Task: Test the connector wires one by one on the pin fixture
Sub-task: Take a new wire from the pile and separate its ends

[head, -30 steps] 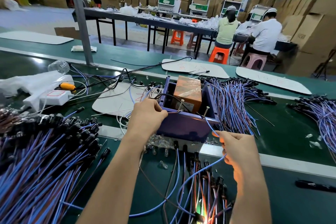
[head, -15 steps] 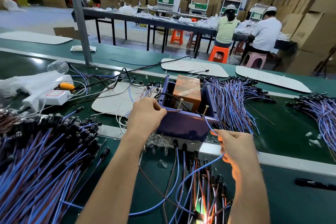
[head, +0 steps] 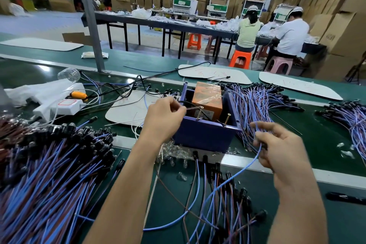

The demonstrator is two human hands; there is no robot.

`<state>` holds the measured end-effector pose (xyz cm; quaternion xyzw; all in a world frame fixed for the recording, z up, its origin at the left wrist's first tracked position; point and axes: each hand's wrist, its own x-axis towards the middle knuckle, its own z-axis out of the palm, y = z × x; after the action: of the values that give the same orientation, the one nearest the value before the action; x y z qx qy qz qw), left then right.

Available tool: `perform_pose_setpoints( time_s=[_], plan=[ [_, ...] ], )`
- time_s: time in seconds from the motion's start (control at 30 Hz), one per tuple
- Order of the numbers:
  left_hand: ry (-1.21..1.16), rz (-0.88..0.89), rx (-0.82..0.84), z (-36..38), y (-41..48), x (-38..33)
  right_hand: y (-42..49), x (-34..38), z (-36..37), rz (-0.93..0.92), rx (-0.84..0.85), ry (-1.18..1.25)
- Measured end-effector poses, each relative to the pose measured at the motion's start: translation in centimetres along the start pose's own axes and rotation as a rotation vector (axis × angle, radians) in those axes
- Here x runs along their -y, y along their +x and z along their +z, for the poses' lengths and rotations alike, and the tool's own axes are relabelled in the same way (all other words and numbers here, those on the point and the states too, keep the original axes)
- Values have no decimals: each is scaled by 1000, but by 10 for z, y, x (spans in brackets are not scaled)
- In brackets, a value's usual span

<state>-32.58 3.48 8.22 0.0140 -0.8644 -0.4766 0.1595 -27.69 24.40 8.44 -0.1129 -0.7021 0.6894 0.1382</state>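
The pin fixture is a purple box (head: 206, 134) holding an orange block (head: 208, 98), with two brass screw pins (head: 201, 110) standing on its near rim. My left hand (head: 164, 115) pinches a brown wire end beside the left pin. My right hand (head: 275, 144) is to the right of the box and holds a blue wire (head: 233, 178) whose end curls above the fingers, clear of the right pin (head: 227, 118). The wire loops down across the green belt toward me.
A big heap of blue and brown connector wires (head: 49, 174) fills the near left, another pile (head: 255, 105) lies right of the box, and more (head: 348, 117) at the far right. Loose wires with black connectors (head: 221, 188) lie below the box. A white power strip (head: 63, 105) sits left.
My right hand has drawn away from the right pin to the right, taking the blue wire end with it. My left hand stays by the left pin.
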Motion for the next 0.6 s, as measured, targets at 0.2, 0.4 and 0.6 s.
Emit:
perform_pose_setpoints(
  time_s=[0.2,0.4,0.6],
  plan=[
    [-462,453,-90,-39,-30,-41,-39,41,-4,-375,3,435],
    [-486,554,132,-62,-59,-64,-60,56,-4,-408,194,317],
    [-50,286,1248,-97,-86,-33,-70,54,-5,-44,708,-344]
  ],
)
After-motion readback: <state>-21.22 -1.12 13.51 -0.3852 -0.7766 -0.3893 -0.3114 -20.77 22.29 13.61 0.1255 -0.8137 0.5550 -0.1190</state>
